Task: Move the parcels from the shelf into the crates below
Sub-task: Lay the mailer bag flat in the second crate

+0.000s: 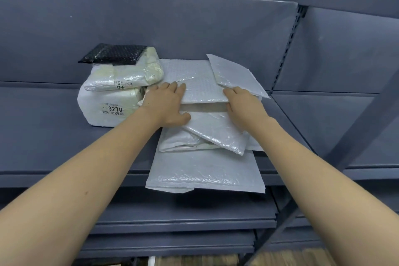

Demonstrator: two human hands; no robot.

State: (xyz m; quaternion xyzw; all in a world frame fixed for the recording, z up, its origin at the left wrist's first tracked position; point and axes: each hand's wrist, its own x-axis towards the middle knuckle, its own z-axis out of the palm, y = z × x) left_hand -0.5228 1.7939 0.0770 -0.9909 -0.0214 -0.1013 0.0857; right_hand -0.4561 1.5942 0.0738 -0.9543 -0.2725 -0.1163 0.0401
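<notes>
both arms are reaching forward to the shelf (54,131); left hand (166,107) and right hand (241,108) are pinching the top mailer's (200,84) near edge.

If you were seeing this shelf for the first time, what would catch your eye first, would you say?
First, the two hands meeting at the centre: the left hand and right hand grip the sides of a stack of white mailers. The bottom mailer juts over the shelf edge. To the left sits a white parcel printed 3270, with a black mailer on top.
</notes>
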